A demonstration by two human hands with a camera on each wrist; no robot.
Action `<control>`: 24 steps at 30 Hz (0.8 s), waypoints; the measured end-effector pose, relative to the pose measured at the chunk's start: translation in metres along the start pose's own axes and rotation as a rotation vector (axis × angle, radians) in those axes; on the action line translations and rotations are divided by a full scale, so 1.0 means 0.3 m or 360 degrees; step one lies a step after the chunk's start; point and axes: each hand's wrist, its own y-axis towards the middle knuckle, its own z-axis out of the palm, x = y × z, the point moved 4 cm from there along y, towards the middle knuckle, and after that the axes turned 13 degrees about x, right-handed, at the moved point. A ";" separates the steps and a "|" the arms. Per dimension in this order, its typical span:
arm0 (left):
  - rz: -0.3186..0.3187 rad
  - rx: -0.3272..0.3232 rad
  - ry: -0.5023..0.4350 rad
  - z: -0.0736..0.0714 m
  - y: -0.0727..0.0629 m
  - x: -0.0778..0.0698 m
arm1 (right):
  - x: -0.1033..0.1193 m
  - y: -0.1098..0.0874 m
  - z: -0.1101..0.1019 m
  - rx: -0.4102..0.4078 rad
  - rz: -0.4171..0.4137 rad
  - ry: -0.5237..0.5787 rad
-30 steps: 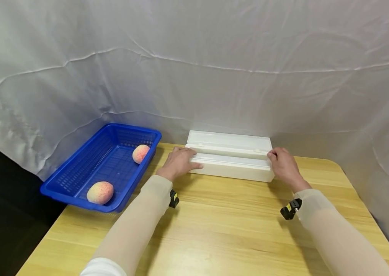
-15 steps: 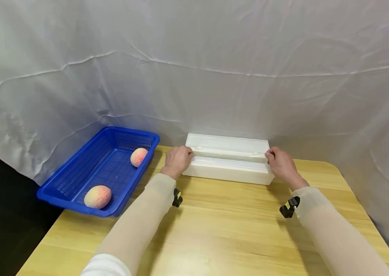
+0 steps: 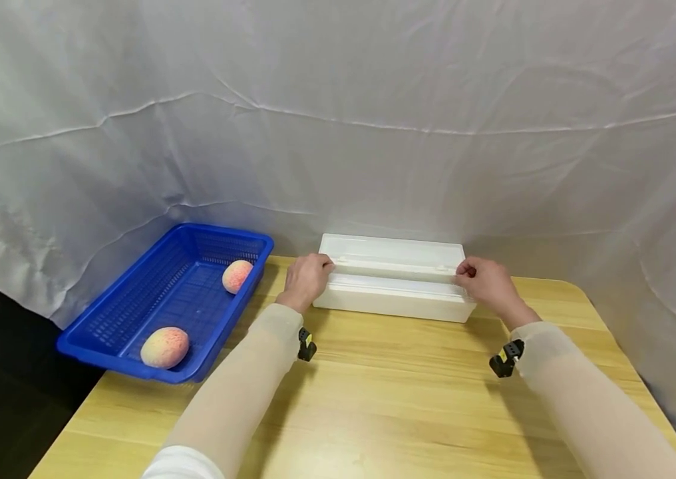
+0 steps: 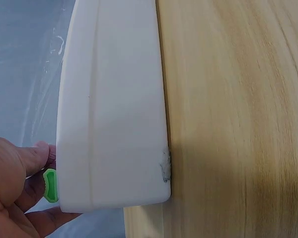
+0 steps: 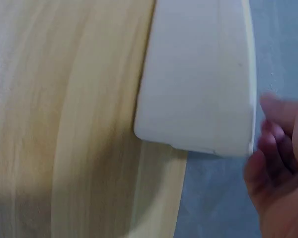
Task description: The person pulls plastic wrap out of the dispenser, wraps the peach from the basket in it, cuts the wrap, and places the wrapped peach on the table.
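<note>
A long white plastic wrap dispenser (image 3: 394, 303) lies near the back edge of the table, its lid (image 3: 392, 248) raised behind it. Clear plastic wrap (image 4: 44, 74) glints beside it in the left wrist view. At the left end, my left hand (image 3: 307, 279) pinches the wrap between thumb and finger. A small green piece (image 4: 50, 186) shows under those fingers. Around the opposite end, my right hand (image 3: 486, 285) has its thumb and fingertips brought together at the wrap's edge; the film is barely visible there and the right wrist view is blurred.
A blue plastic basket (image 3: 194, 306) stands at the left with one peach (image 3: 164, 347) near its front and another peach (image 3: 237, 276) by its right wall. A grey cloth (image 3: 398, 173) hangs behind the wooden table (image 3: 386, 392).
The left hand went from spread fingers on the dispenser's end to a pinch at its upper edge. My right hand shifted slightly, its fingers moving inward over the end. The basket's peaches stayed put.
</note>
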 end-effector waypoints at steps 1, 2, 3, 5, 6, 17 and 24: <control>0.0004 -0.0008 0.0000 -0.001 0.000 0.000 | 0.004 0.002 0.001 -0.0023 0.0000 -0.0042; 0.0011 -0.0015 0.0003 -0.001 0.000 0.000 | 0.007 0.005 0.002 -0.0051 0.0003 -0.0076; 0.0020 -0.0021 0.0013 0.000 0.000 0.000 | 0.009 0.006 0.003 -0.0086 0.0002 -0.0114; 0.0046 -0.0035 0.0027 0.003 0.003 0.000 | 0.011 0.010 0.007 -0.0144 -0.0001 -0.0158; 0.0064 -0.0049 0.0034 0.004 0.004 0.000 | 0.012 0.012 0.008 -0.0166 -0.0003 -0.0173; 0.0111 -0.0263 -0.0051 -0.043 0.010 0.006 | 0.028 0.028 -0.026 -0.0292 0.0059 0.0003; 0.0106 -0.0330 -0.0139 -0.071 0.011 -0.010 | 0.043 0.024 -0.059 -0.0366 0.0012 0.0044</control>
